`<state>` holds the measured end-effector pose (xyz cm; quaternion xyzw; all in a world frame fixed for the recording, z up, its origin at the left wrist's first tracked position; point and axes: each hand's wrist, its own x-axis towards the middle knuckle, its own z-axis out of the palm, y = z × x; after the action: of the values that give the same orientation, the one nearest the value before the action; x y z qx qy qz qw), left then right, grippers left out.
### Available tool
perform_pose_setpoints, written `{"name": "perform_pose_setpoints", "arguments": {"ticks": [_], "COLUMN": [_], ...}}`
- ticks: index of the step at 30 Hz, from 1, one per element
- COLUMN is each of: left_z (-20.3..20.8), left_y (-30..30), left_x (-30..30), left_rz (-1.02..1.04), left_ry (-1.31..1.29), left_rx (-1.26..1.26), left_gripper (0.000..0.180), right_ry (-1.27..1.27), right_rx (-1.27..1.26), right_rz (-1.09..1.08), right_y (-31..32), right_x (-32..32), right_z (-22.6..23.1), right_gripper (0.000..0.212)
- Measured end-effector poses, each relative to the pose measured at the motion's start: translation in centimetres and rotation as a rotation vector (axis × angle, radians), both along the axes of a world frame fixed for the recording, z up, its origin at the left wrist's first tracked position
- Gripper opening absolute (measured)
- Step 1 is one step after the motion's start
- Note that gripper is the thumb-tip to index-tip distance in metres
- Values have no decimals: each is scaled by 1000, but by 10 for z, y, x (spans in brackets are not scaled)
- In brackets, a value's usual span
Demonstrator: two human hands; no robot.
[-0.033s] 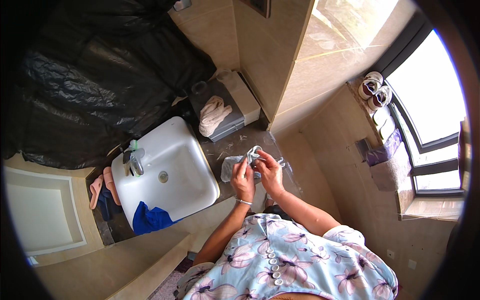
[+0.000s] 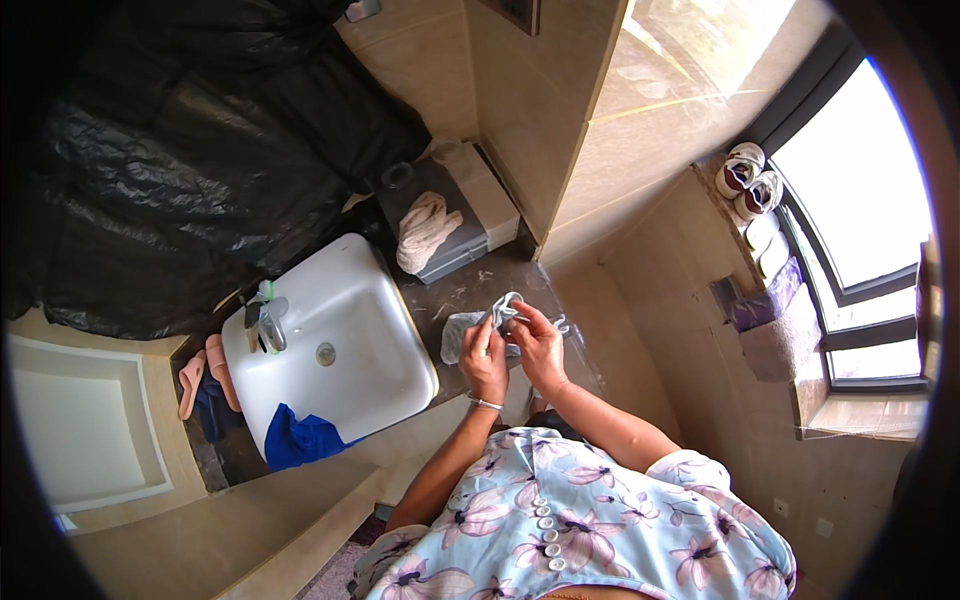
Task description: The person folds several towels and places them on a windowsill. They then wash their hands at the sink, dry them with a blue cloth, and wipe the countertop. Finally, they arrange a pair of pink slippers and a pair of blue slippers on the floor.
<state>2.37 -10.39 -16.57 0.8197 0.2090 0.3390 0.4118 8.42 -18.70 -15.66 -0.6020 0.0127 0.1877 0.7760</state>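
My left hand (image 2: 486, 366) and my right hand (image 2: 541, 350) are close together above the dark counter, right of the sink. Between their fingertips they pinch a bunched, pale grey-green cloth (image 2: 507, 307). One end of it pokes out past the fingers of my right hand; its exact kind does not show. Below and left of my hands lies a light grey piece of fabric (image 2: 456, 336), partly covered by my left hand. A bracelet circles my left wrist.
To the left is the white sink (image 2: 385, 375) with a faucet (image 2: 268, 325). Blue cloth (image 2: 300, 438) hangs over its near rim, and pink slippers (image 2: 194, 383) sit beyond its left side. A grey box (image 2: 462, 255) with a beige towel (image 2: 428, 232) stands at the counter's back.
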Motion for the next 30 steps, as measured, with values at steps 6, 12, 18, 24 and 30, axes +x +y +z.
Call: {"name": "perform_pose_setpoints", "arguments": {"ticks": [6, 12, 18, 24, 30], "left_z": [0, -32, -65, -106, -102], "left_y": [-9, -3, 62, 85, 69], "left_x": [-5, -27, 19, 70, 81], "left_rz": [-75, -153, -189, -605, -818], "left_ry": [5, 56, 334, 734, 896], "left_rx": [0, -466, -466, -360, -224], "left_gripper": [35, 27, 42, 60, 59], "right_ry": [-54, 65, -308, -555, -762], "right_rx": [-131, 125, -233, -349, -368], "right_rz": [113, 220, 321, 426, 422], "right_y": [-3, -34, -49, -50, -52], "right_x": [-4, 6, -19, -23, -23], "right_z": [4, -23, -23, -3, 7], "right_gripper": [46, 47, 37, 32, 33]}}
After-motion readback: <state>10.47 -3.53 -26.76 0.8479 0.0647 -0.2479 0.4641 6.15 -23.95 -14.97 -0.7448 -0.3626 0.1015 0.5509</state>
